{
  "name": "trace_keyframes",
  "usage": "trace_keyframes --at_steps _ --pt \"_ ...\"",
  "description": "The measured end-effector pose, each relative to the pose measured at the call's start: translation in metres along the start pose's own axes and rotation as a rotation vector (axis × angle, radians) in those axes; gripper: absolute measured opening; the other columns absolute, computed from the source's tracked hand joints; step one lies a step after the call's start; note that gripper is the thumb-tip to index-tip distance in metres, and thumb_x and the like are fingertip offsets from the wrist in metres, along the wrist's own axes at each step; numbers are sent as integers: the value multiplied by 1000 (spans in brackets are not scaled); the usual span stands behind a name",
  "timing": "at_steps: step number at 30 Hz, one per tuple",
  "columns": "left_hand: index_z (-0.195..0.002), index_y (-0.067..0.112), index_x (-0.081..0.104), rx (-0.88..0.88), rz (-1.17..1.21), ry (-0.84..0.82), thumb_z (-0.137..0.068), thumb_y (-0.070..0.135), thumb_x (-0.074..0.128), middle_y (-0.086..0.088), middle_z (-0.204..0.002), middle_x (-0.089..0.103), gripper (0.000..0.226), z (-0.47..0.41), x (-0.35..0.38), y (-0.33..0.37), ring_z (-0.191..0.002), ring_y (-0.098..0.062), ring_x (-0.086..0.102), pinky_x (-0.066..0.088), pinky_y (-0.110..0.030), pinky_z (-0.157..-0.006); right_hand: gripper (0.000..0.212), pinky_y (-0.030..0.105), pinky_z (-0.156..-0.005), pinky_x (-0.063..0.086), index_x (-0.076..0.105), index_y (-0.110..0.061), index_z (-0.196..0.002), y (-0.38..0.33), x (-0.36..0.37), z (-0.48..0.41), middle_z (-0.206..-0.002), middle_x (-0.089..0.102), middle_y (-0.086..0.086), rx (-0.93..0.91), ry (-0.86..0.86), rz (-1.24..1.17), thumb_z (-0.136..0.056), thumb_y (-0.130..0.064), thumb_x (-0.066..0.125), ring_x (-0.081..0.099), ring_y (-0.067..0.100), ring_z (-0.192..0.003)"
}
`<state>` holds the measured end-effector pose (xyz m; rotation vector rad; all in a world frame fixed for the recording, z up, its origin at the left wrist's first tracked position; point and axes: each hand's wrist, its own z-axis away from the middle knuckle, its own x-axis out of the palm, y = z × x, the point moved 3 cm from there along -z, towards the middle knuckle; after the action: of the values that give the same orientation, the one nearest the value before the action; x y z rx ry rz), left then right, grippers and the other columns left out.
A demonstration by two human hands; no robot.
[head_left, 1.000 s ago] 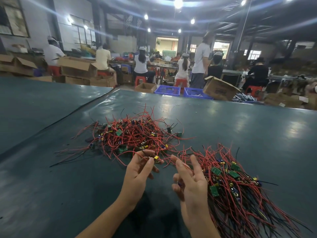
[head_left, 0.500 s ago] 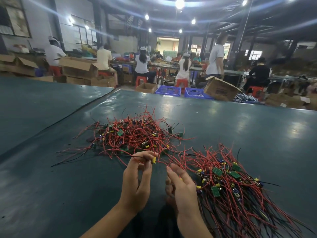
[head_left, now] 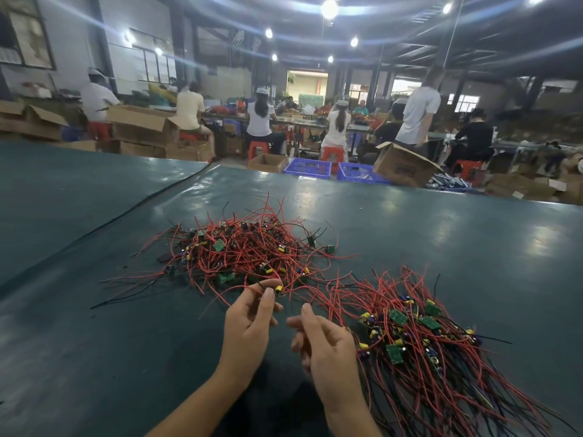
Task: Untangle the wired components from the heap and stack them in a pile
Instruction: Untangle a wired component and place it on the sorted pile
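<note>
A tangled heap (head_left: 249,250) of red and black wires with small green boards and yellow parts lies in the middle of the dark green table (head_left: 441,247). A second pile (head_left: 419,335) of the same wired components lies to the right, wires fanned toward me. My left hand (head_left: 249,323) pinches a wired component (head_left: 278,289) with a yellow part at the heap's near edge, its red wires trailing back into the heap. My right hand (head_left: 321,342) hovers just left of the right pile, fingers curled and apart, with nothing visibly in it.
A seam (head_left: 126,212) in the table covering runs diagonally at the left. Beyond the far edge stand cardboard boxes (head_left: 403,168), blue crates (head_left: 307,168) and several people seated or standing at workbenches.
My left hand closed on a component at the heap's edge and drew it slightly toward me. My right hand came off the right pile and shifted toward the middle.
</note>
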<state>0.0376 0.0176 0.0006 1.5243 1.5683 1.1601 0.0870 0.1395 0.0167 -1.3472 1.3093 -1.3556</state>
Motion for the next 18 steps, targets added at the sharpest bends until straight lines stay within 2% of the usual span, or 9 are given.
trace_keyframes --at_steps 2,4,6,8,9,11,13,15,18 --pt "-102 20 69 -10 25 -59 -91 25 52 -3 -72 67 20 2 3 1 -65 -11 59 51 -21 -62 57 17 -46 30 63 1 -70 3 3 0 -52 42 0 5 10 54 -80 -54 52 34 8 -46" --pt "-100 19 72 -18 60 -140 -89 27 52 -2 -73 67 24 5 8 0 -67 -12 60 51 -22 -62 52 18 -48 31 64 -10 -63 3 2 0 -51 39 -3 20 31 72 -79 -57 50 34 8 -48" --pt "-98 18 74 -22 65 -222 -93 25 51 -6 -77 68 24 8 11 -1 -71 -17 61 52 -26 -65 38 22 -53 47 73 -25 -63 0 1 -1 -54 54 -2 40 10 37 -81 -52 52 50 10 -53" --pt "-98 20 74 -28 57 -277 -97 26 51 -14 -81 68 24 10 14 -2 -73 -22 63 53 -31 -68 27 29 -72 60 79 -26 -77 1 0 -4 -77 75 1 83 7 -35 -80 -43 59 71 16 -72" --pt "-97 21 74 -29 54 -290 -96 26 52 -15 -80 68 22 11 14 -1 -72 -22 63 53 -31 -68 24 30 -77 61 79 -22 -82 2 -2 -5 -84 77 2 117 27 -63 -81 -39 63 73 15 -79" --pt "-95 18 72 -24 50 -294 -93 26 52 -11 -77 67 21 11 15 -1 -70 -18 62 53 -27 -65 18 34 -79 61 75 -12 -90 4 -3 -6 -85 77 6 161 98 -115 -84 -28 69 74 20 -80" --pt "-92 16 68 -13 42 -289 -92 25 52 -3 -73 65 19 11 16 0 -65 -14 60 51 -24 -61 27 43 -78 58 66 0 -97 5 -5 -5 -85 74 15 198 161 -183 -82 -22 72 70 35 -78" --pt "-92 12 63 11 27 -272 -91 25 53 0 -68 61 17 11 16 0 -61 -13 58 49 -25 -57 35 54 -77 50 63 1 -95 6 -6 -5 -82 68 23 232 201 -234 -75 -25 76 58 37 -79" --pt "-90 9 57 41 28 -213 -89 24 55 -3 -65 60 16 9 13 0 -59 -16 59 49 -25 -55 33 45 -71 43 71 -1 -81 6 -7 -5 -79 70 22 231 235 -295 -63 -28 80 53 37 -79"
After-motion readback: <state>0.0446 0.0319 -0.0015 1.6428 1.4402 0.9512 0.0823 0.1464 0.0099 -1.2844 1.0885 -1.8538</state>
